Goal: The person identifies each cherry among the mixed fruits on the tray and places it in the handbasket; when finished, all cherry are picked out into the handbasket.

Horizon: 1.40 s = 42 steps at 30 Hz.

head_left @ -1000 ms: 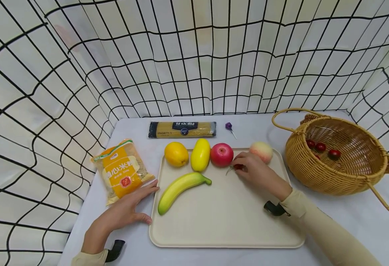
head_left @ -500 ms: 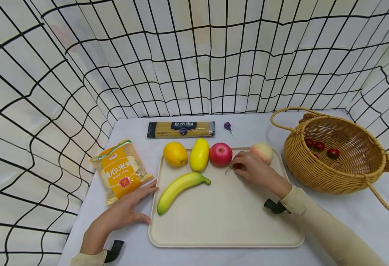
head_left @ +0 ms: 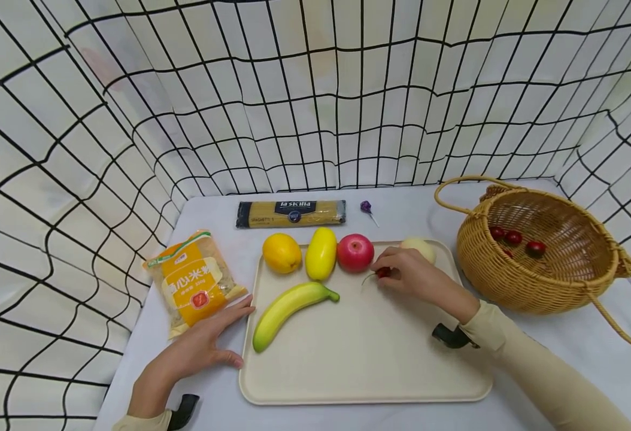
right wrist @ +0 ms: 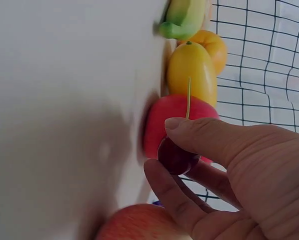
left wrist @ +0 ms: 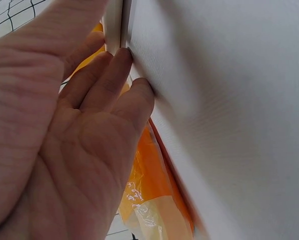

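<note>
My right hand pinches a dark red cherry between thumb and fingertips, low over the beige tray. Its thin green stem sticks out past the thumb. Close by are a red apple and a pale peach, partly behind the hand. My left hand lies at the tray's left edge, fingers extended, thumb and fingertips at the rim, holding nothing. Beside it leans an orange-and-clear food bag. Several cherries lie in the wicker basket on the right.
A banana lies on the tray's left part. An orange-yellow round fruit and a long yellow fruit sit along its back edge. Behind are a spaghetti pack and a purple lollipop. Black-grid white cloth surrounds the table.
My right hand keeps its pinch on the cherry and barely moves. The peach behind it sits lower in view and shows less pink. The whole head view has shifted slightly; my left hand stays put.
</note>
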Tool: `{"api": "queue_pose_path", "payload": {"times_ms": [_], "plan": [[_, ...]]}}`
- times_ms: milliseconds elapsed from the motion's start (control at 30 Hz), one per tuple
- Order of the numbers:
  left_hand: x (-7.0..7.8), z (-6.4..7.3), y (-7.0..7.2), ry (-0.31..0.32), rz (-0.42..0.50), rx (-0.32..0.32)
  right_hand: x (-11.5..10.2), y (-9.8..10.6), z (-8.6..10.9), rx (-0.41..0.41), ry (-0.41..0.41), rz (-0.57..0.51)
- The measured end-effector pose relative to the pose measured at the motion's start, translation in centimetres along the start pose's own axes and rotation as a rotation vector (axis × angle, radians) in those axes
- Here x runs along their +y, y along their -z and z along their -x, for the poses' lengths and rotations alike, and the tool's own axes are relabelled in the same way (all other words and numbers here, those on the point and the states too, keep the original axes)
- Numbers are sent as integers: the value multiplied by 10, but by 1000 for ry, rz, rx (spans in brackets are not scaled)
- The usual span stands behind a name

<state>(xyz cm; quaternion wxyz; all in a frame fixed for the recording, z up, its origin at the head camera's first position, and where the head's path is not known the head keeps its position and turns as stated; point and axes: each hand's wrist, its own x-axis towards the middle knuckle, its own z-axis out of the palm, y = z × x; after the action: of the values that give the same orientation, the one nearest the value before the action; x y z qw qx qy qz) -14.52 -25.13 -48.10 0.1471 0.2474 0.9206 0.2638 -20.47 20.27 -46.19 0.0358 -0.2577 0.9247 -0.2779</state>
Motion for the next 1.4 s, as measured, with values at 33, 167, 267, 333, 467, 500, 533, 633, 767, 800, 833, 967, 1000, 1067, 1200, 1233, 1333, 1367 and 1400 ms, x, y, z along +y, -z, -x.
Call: {"api": "queue_pose_path", "payload": {"times_ms": [33,167,267,333,467,500,533,633,767,800,833,967,1000,1067,1200,1233,1333,1367,1400], "plan": [[0,1,0,-2,-2,4,-1,2,1,4,6,1],[0,2,-1,-10,0,17,-5,13,3,28,42,-2],[0,1,-2,-6,-3,18,-6,21,4,41,58,11],[-1,1,-2,3,-6,14,-7,28,5,45,48,20],[-2,0,-2,15,-8,-4,-7,39,6,40,30,2],[-2,0,-2,16,-8,-6,-7,43,6,37,29,-9],[-2,0,-2,17,-6,-7,-8,46,6,37,28,-18],[-2,0,-2,17,-1,-6,-8,58,7,47,19,-20],[-2,0,-2,18,4,-8,-8,77,10,73,38,23],[-2,0,-2,18,5,-9,-7,83,11,82,44,43],[-2,0,-2,20,7,-10,-7,88,12,90,46,62],[-1,0,-1,19,9,-12,-2,109,16,120,39,139],[-1,0,-1,19,7,-13,0,114,17,127,41,153],[-1,-1,-1,9,5,-10,4,123,20,137,45,174],[0,-2,0,-17,8,0,16,140,26,157,62,211],[0,-2,0,-22,11,1,18,145,27,152,43,220],[0,-1,0,-14,21,-4,24,159,33,139,-26,250],[0,-1,0,-5,24,-6,25,163,35,135,-53,257],[0,-2,0,0,25,-6,26,168,38,126,-89,267]]}}
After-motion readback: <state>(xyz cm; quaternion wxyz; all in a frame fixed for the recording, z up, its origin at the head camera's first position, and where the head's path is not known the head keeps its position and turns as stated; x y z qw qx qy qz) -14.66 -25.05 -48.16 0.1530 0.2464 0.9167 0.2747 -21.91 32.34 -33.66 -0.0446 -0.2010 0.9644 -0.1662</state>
